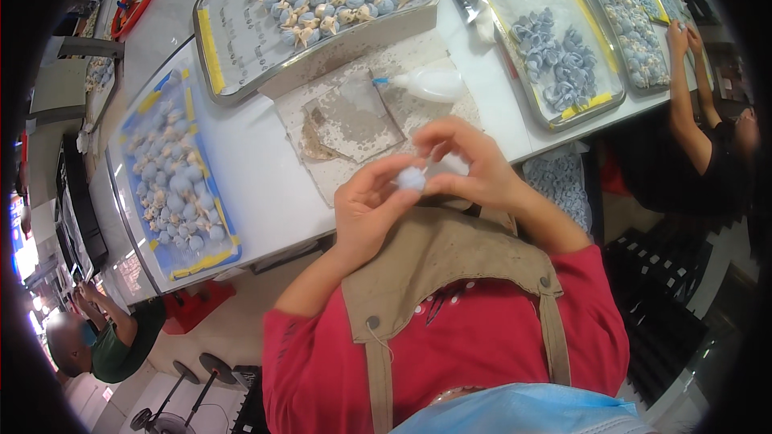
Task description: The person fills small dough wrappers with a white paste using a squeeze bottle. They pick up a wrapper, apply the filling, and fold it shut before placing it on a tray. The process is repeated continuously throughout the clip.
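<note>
In the left hand (359,207), a pale-blue piece (411,179) is sitting pinched; beside it, the right hand (476,162) is curling, its hold unclear. Light, steady pressure is probably working best.

We look from 1 head-worn cam, the left of a pair, w/ wide fisheye lens. It faces down & a bit fwd: L hand (367,202) & R hand (476,167) are near, approx. centre; mask (523,411) is nearest, at bottom edge; table (251,162) spreads beyond, its edges bent.
</note>
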{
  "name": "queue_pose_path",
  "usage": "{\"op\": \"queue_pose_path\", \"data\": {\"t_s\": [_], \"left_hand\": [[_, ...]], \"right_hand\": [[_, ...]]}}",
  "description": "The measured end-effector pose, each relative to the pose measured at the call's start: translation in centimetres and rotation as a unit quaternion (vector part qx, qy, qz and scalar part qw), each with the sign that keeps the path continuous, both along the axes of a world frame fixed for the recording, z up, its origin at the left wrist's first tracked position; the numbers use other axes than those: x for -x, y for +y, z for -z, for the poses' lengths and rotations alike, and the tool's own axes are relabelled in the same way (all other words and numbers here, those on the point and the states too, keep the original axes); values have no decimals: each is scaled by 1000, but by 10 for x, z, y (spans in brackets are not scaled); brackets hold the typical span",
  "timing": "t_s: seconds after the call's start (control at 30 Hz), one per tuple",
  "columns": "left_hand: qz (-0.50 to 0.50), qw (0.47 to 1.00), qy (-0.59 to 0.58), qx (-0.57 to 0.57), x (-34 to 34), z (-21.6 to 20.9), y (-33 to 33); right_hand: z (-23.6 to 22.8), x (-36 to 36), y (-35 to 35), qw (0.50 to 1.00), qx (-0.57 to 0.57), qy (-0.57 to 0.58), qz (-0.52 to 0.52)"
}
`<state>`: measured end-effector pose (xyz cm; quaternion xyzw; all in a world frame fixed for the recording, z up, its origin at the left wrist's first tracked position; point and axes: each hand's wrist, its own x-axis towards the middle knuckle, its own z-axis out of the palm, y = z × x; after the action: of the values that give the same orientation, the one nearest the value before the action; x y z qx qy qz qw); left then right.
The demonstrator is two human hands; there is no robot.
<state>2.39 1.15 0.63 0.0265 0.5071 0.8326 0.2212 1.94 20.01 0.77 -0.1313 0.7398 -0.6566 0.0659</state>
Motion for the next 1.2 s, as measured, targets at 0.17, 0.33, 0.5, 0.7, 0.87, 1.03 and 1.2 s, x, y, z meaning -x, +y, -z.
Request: {"op": "queue_pose_path", "data": {"t_s": [0.17, 0.33, 0.5, 0.7, 0.87, 1.03, 1.2], "left_hand": [[69, 997, 38, 11, -3, 3, -10], [87, 978, 163, 98, -5, 1, -14], [103, 962, 215, 130, -3, -6, -10], [116, 948, 242, 173, -2, -6, -15], [129, 943, 224, 210, 3, -18, -8], [73, 957, 202, 193, 0, -16, -24], [-209, 745, 390, 500, 25, -20, -95]], "right_hand": [[2, -5, -7, 977, 154, -112, -100], [-7, -9, -8, 972, 165, -127, -112], [-9, -12, -4, 971, 173, -126, -107], [-9, -10, -1, 977, 150, -101, -112], [2, -16, -2, 964, 229, -112, -78], [2, -13, -26, 963, 227, -126, -73], [-3, 13, -30, 996, 4, 91, 15]]}}
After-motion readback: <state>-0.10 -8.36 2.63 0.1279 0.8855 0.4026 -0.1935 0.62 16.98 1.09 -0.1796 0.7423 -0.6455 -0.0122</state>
